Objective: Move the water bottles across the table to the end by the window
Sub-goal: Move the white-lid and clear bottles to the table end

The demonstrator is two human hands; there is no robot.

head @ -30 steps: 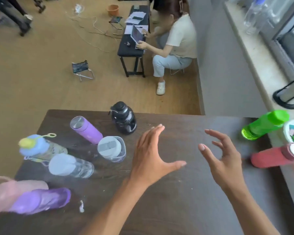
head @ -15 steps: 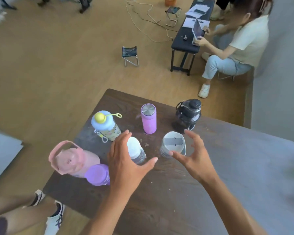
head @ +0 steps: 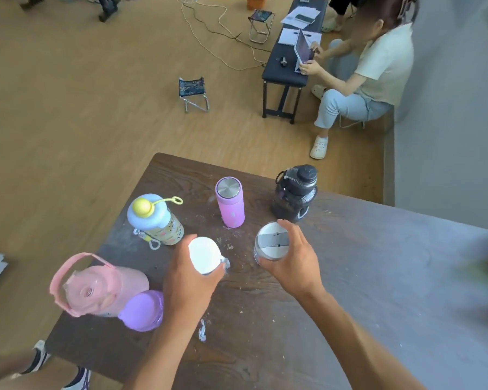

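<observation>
Wrapping left hand (head: 190, 280) round the white-capped clear bottle (head: 204, 256) and right hand (head: 292, 258) round the grey-lidded bottle (head: 271, 242), fingers curled on each, mid-table (head: 378, 277). Probably rigid, light, slippery plastic; best gripped below the caps

tan wood floor (head: 82, 114), grey wall (head: 448, 108) — black bench (head: 286, 71), folding stool (head: 193, 92).

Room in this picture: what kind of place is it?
Probably a makeshift workroom or recording space, not a home: cables trail across the bare wooden floor, folding camp stools stand about, and someone works a tablet at a low black bench.
</observation>
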